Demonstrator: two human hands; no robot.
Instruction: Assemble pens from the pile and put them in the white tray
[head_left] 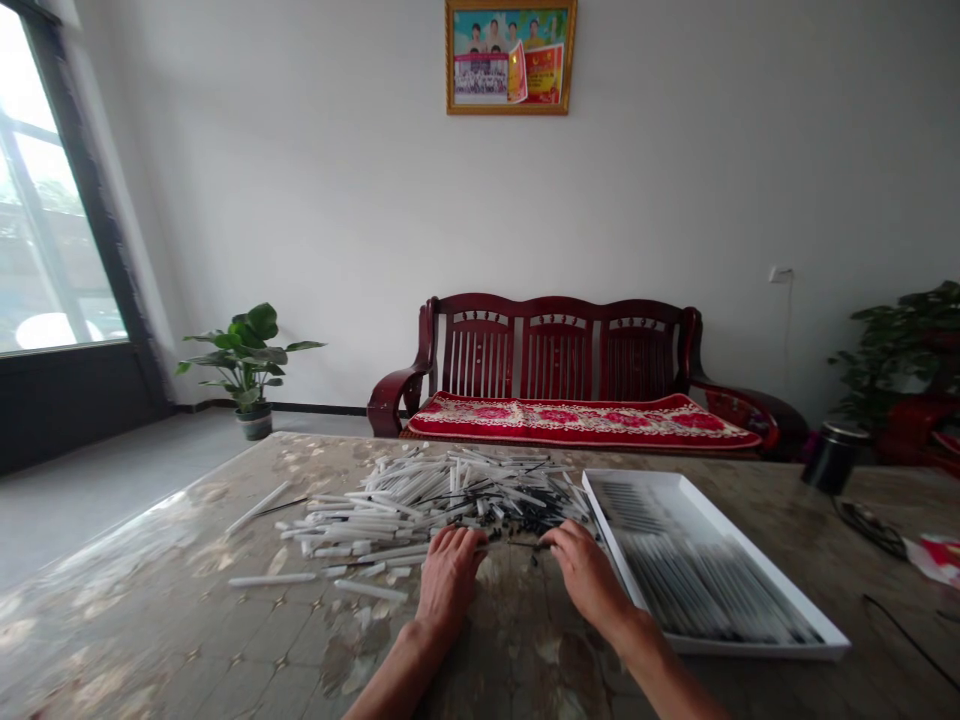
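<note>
My left hand [451, 572] is at the near edge of a pile of white tubes [397, 488], its fingers curled together; what they hold, if anything, is hidden. To its right, my right hand [583, 568] pinches a thin dark stick [526, 544] that points toward the left hand. Small black pieces [536, 510] lie heaped just beyond both hands. A few tubes have strayed from the pile, among them a loose white tube [271, 580] on the left. Beside my right forearm, a shallow white tray [757, 650] carries rows of slim pale sticks with dark ends, blurred.
A patterned cover lies on the table [247, 650]. At the right stand a black canister [832, 458] and a dark cable [870, 528], near a red and white packet [937, 555]. Beyond the table are a wooden bench [559, 345] and a potted plant [255, 420].
</note>
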